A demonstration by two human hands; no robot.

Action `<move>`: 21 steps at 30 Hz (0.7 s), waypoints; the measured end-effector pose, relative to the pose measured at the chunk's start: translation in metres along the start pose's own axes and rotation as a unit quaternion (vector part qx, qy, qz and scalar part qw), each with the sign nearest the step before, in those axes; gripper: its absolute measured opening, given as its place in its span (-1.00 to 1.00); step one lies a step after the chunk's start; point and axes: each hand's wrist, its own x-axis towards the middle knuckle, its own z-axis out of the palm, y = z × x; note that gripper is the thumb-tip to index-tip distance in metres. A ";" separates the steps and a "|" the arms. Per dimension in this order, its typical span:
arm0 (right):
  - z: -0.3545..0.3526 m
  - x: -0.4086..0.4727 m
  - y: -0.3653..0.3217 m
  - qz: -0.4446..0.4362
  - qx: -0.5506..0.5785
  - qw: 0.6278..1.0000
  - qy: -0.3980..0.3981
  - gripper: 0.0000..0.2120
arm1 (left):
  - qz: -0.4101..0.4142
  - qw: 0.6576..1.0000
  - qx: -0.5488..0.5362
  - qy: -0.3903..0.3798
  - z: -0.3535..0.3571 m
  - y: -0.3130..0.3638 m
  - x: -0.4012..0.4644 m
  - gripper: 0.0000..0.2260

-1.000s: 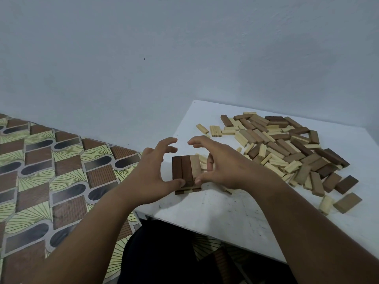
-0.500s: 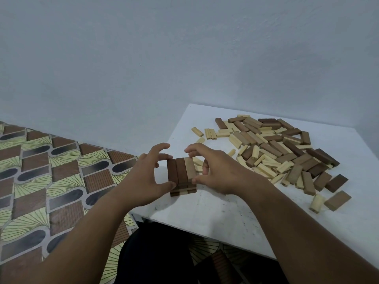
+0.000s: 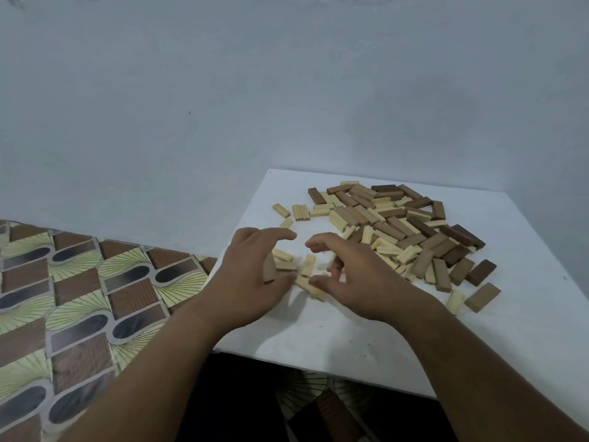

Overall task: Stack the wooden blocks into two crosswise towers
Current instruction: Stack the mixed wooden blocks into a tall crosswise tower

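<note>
Left hand [image 3: 251, 275] grips one brown block [image 3: 270, 269] in curled fingers; scattered pale blocks [image 3: 307, 275] lie jumbled between both hands' fingertips, long axes pointing every way. Right hand [image 3: 353, 282] hovers, fingers curled and seemingly empty, nearer the main pile [image 3: 408, 231] on the table [image 3: 318, 333].

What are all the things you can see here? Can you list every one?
loose block pile: many, too many to count, pale and brown wood, far right part of the table
scattered blocks between the hands: several, mostly pale, one brown, lying jumbled and partly hidden, no neat stack
table: one, white, against the wall
wall: one, pale blue-grey, behind the table
patterned floor: brown, green and dark shapes, left of the table
left hand: one, fingers curved, by the brown block
right hand: one, fingers curved over the pale blocks
</note>
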 end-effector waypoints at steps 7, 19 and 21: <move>-0.045 -0.057 0.056 0.090 -0.035 0.993 0.061 -0.60 | 0.080 0.995 -0.008 -0.055 0.069 0.065 0.029 -0.59; -0.082 -0.122 0.171 0.243 -0.105 0.956 0.128 -0.83 | 0.075 0.986 0.064 -0.131 0.173 0.128 0.074 -0.66; -0.085 -0.123 0.173 0.249 -0.098 0.955 0.129 -0.79 | 0.082 0.985 0.078 -0.133 0.182 0.140 0.080 -0.72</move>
